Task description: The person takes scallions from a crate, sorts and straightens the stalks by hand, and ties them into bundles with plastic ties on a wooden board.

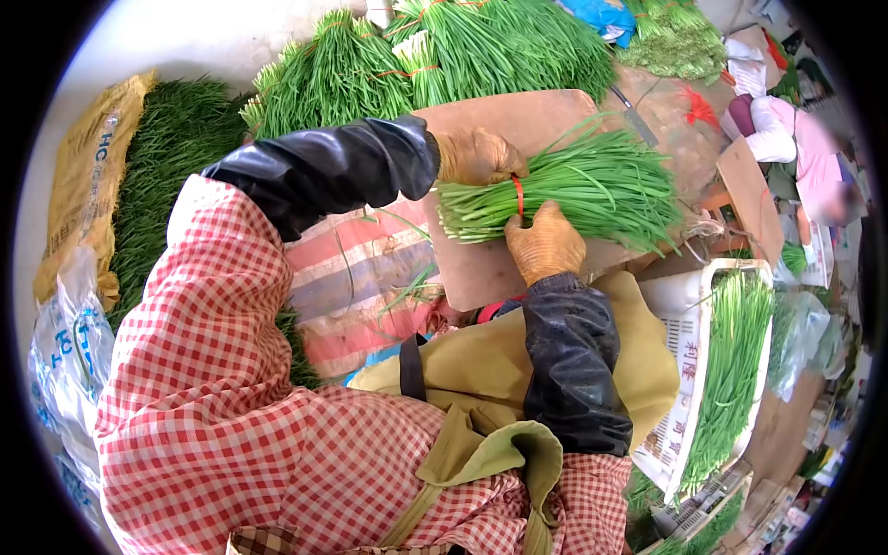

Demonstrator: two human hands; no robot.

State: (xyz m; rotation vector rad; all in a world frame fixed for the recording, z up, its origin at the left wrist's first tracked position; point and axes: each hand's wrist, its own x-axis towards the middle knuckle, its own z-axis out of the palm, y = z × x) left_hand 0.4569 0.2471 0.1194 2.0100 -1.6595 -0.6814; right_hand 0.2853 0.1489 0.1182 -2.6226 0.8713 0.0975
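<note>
A bunch of garlic chives (pixel 592 190) lies across a brown board (pixel 472 273) just above the centre of the frame, its pale cut ends to the left and its leaf tips fanning to the right. A red band (pixel 519 197) runs over it nearer the cut ends.

The wearer's gloved left hand (pixel 481 157) is at the bunch's upper edge, fingers curled closed on it beside the band; whether they pinch the band itself cannot be told. The gloved right hand (pixel 546 242) grips the lower edge, thumb next to the band, its other fingers hidden beneath.

For good handling, both hands should press evenly, firmly enough to keep the band snug yet not so hard that the leaves crease. The band looks best kept square across the stems, with the pale ends level; letting the board carry the weight should spare the loose tips.

Around the board, a knife (pixel 635 117) and a tangle of red ties (pixel 700 106) lie at upper right. Stacked chive bundles (pixel 518 46) fill the top, a white crate (pixel 673 416) holding more chives stands at right, and a striped sheet (pixel 324 277) spreads left of centre.
</note>
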